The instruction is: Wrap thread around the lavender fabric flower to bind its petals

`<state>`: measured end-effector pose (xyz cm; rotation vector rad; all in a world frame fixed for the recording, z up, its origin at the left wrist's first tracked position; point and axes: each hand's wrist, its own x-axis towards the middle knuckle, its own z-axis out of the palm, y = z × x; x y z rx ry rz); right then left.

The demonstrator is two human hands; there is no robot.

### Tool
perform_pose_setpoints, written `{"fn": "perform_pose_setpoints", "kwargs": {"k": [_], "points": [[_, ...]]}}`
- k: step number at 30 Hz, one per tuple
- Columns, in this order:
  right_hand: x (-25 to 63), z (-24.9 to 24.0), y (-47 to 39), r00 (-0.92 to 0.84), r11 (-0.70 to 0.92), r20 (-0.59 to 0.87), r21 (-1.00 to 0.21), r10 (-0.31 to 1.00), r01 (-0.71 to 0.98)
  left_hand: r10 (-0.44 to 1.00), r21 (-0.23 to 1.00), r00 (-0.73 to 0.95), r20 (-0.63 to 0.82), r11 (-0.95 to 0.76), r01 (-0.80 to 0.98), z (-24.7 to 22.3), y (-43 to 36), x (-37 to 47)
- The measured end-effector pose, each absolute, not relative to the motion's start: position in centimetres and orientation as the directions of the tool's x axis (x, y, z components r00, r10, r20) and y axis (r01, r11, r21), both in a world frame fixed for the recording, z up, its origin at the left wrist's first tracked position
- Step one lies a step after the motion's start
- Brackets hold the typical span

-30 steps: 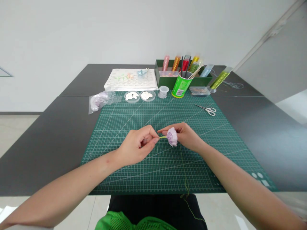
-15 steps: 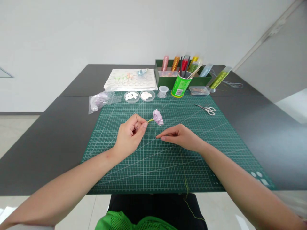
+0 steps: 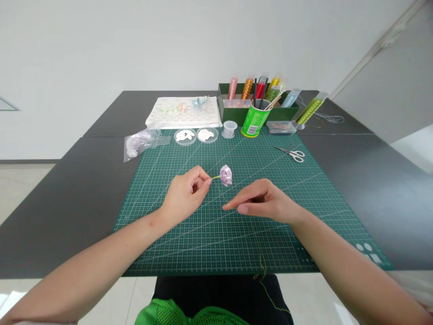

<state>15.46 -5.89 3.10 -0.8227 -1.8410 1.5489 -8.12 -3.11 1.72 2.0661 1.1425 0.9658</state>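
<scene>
A pale purple artificial flower [image 3: 226, 175] on a thin green stem points to the right above the cutting mat. My left hand [image 3: 186, 192] is closed, pinching the stem's end between thumb and forefinger. To the right and a little nearer, my right hand [image 3: 265, 201] has its forefinger stretched out and the thumb just behind it. A fine yellow-green thread [image 3: 261, 257] runs from the flower's stem to the right fingers, then hangs down over the mat's front edge to the lap. The exact spot where the right fingers grip it is hidden.
A green cutting mat [image 3: 203, 243] covers the dark table's middle. Scissors [image 3: 294, 155] lie at right. Behind stand two dishes of white pieces [image 3: 185, 136], a spool [image 3: 229, 129], a green can [image 3: 253, 122], a box with thread tubes [image 3: 233, 115], white sheets [image 3: 184, 119] and a plastic bag [image 3: 142, 142].
Both hands have come slightly nearer and to the right, the flower with the left. The flower's head has turned, and the right thumb and forefinger tips are farther apart.
</scene>
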Motion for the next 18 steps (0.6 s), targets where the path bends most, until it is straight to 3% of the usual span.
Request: {"fn": "perform_pose_setpoints", "kwargs": {"k": [10,18], "points": [[15.8,2.8,-5.9,-0.416,0.356,0.354,-0.932,0.838,-0.076,0.785,0.714,0.588,0.193,-0.523,0.464,1.5,-3.9,-7.9],[15.5,2.6,-5.8,-0.35,0.398,0.358,-0.916,0.866,0.049,0.7,0.675,0.69,0.185,-0.601,0.428,1.6,-4.3,-7.8]]}}
